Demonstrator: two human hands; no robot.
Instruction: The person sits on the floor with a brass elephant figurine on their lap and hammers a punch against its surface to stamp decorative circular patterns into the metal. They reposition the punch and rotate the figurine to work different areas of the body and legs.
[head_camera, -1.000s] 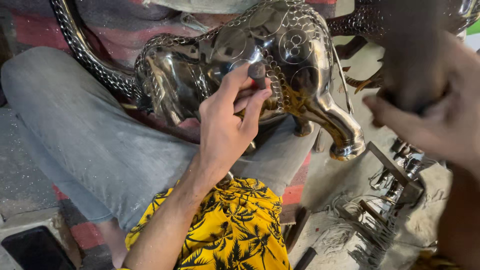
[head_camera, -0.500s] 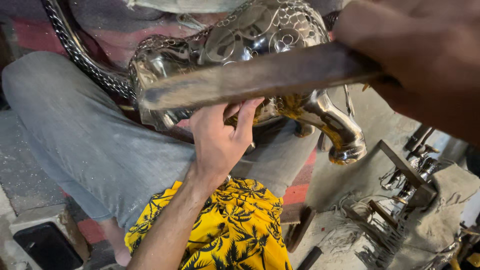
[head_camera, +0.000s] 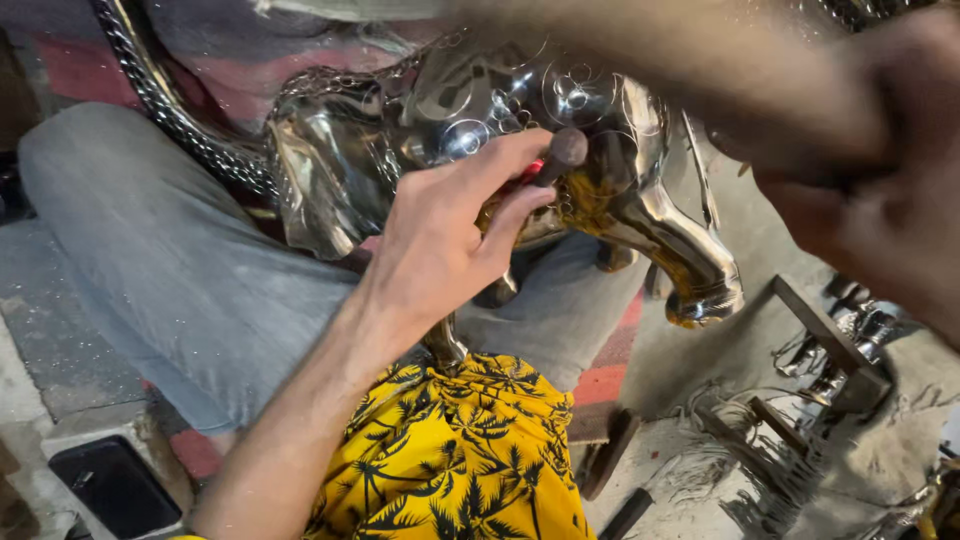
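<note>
A shiny chased metal animal figure (head_camera: 340, 150) rests across a grey-trousered leg (head_camera: 170, 260). My left hand (head_camera: 440, 240) is closed around a small dark punch (head_camera: 562, 150) with a rounded head. The punch's tip is pressed against the figure's body near a brassy patch (head_camera: 590, 195). My right hand (head_camera: 880, 170) is close to the camera at the upper right and heavily blurred. It grips a long blurred striking tool (head_camera: 600, 30) that runs leftward across the top of the view. One polished leg (head_camera: 690, 260) of the figure points down to the right.
A yellow cloth with a black palm print (head_camera: 470, 460) lies just below the figure. A braided metal tail or hose (head_camera: 160, 100) curves at the upper left. Metal frames and scrap (head_camera: 830, 350) lie on the dusty floor at right. A black tray (head_camera: 110, 485) sits at the lower left.
My right hand swung the long tool across the figure half a second ago and is now blurred at the upper right. My left hand stays on the figure, with the punch head now visible.
</note>
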